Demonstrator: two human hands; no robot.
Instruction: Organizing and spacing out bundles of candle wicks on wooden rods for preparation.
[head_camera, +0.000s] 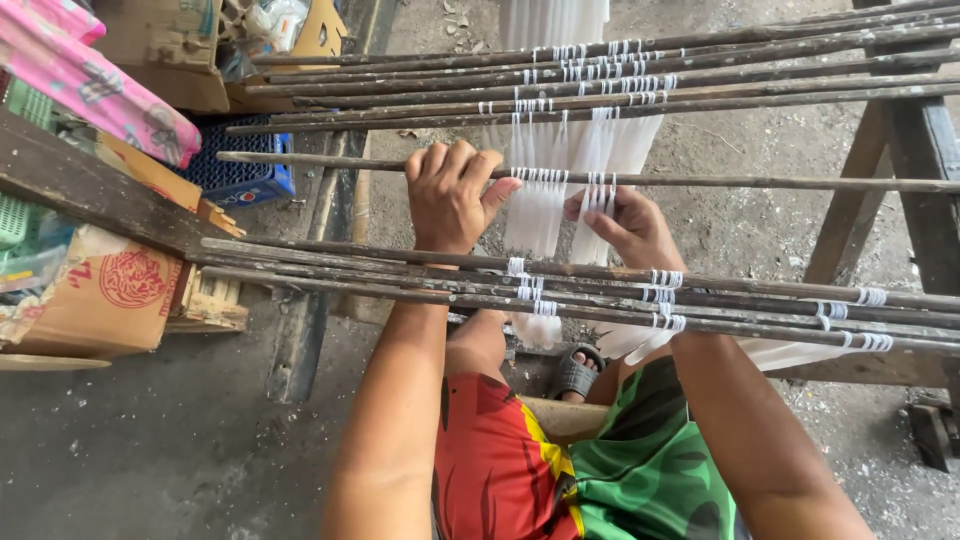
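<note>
My left hand (450, 195) is curled over a long dark stick (750, 182) that lies across a wooden rack, with the thumb pressed beside the white wick loops (540, 175) tied on it. My right hand (628, 225) reaches up from under the near sticks and pinches the white loops (598, 195) on that same stick. Long white candles (560, 200) hang down from these loops between my hands. Several more dark sticks (600, 285) with white loops lie close to me, crossing over both my forearms.
Another bundle of sticks (600, 85) with loops rests at the far side of the rack. A wooden trestle leg (925, 170) stands at the right. Cardboard boxes (105, 300), a blue crate (240, 175) and pink cloth (90, 85) crowd the left. Grey dirt floor lies below.
</note>
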